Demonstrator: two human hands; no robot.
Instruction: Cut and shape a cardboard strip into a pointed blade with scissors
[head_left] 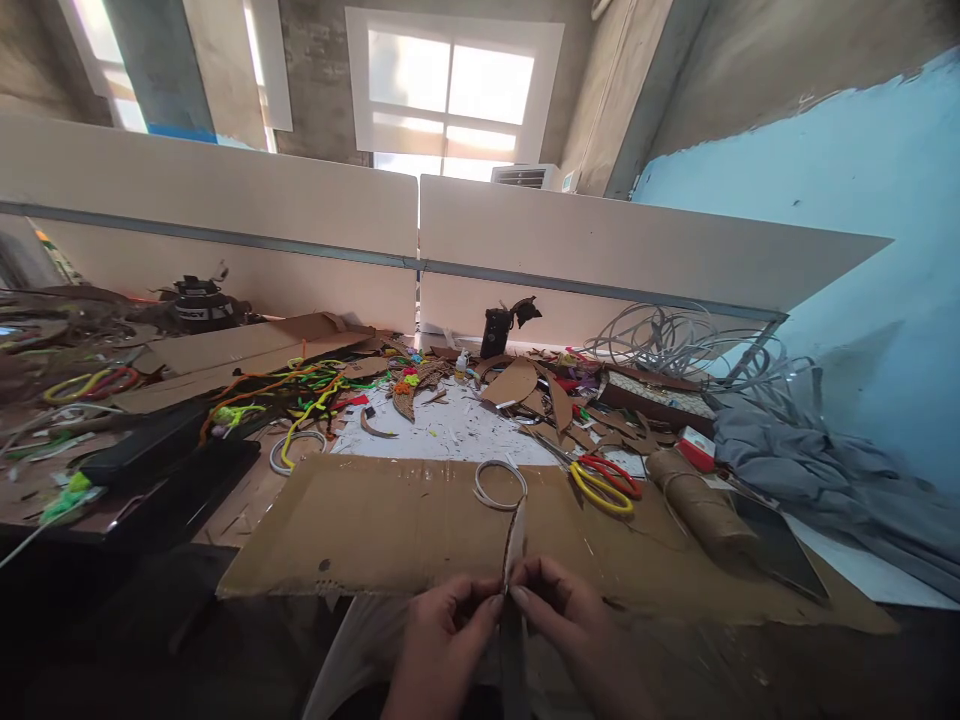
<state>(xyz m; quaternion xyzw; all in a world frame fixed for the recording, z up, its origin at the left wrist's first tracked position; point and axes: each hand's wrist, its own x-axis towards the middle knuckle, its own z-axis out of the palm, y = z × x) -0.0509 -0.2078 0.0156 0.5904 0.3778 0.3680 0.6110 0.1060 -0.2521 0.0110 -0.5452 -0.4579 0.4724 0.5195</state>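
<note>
Bright window (450, 85) backlights a dim foreground; wide-angle distortion stretches edges.

The left hand (452, 638) and the right hand (574, 625) are bare and raised close together at the lower middle of the view, just in front of the body. Each is closed in a pinch, thumb against the curled index finger, and the two thumb tips point inward and upward towards each other with a narrow gap between them. The right index finger arches above its thumb; the other fingers fold in behind, partly hidden. Both wrists run down to the bottom edge, spread apart, the right one dim in shadow.
</note>
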